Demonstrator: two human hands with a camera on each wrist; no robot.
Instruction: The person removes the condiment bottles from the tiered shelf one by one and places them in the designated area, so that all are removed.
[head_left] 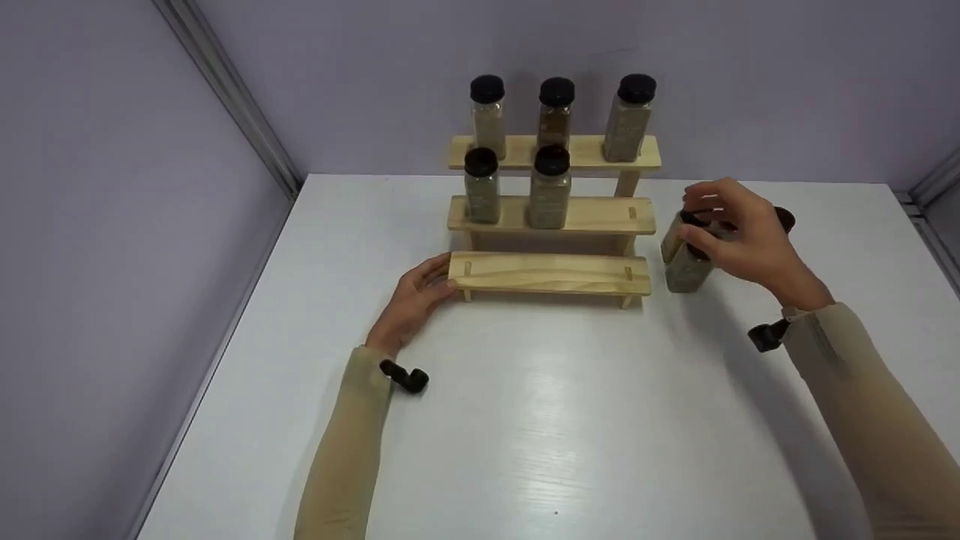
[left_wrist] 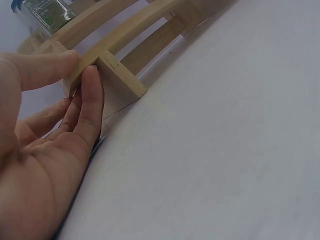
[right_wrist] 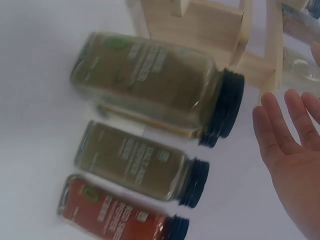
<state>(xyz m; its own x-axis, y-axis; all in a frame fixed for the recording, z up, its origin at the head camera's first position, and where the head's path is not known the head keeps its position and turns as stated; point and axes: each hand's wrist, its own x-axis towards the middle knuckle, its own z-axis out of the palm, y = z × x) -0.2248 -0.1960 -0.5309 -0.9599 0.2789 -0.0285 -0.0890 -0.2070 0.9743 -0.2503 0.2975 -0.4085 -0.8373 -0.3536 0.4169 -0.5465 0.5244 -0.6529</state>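
Head view, rack [head_left: 551, 273]: pale wood, three steps, toward the back of the white table [head_left: 480, 435]; five black-lidded glass jars [head_left: 550, 201] upright on its upper two steps.
Head view, room: tabletop stretches in front of the rack; its left edge lies well apart from the left hand [head_left: 409, 304].
Left wrist view, left hand: pinches the lowest step's end, thumb above, fingers beneath.
Right wrist view, right hand [right_wrist: 300, 145]: fingers extended, apart from a greenish-brown jar [right_wrist: 145, 75] and red jar [right_wrist: 117, 212] beside the rack.
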